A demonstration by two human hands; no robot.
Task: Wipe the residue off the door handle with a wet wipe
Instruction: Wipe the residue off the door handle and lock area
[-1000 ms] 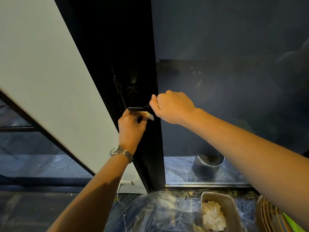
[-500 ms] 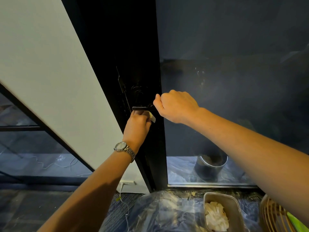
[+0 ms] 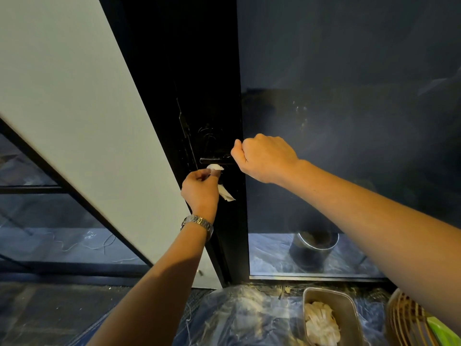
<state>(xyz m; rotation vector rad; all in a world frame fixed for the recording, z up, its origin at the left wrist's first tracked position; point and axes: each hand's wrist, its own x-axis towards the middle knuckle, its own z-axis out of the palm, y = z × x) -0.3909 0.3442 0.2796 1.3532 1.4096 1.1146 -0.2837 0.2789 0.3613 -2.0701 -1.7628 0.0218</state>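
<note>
Handle [image 3: 216, 160] sits just above my left hand [image 3: 200, 188] — a dark bar, long axis level, its free end over my knuckles and its other end inside my right hand [image 3: 264, 158]. That right fist is clamped round the bar, steadying it. My left fingers pinch the wet wipe [image 3: 215, 167], a white fold poking up just below the bar, apart from it, its tail hanging down beside my palm. Left is the wiping hand — I'd judge a short lift brings the wipe onto the bar's underside.
</note>
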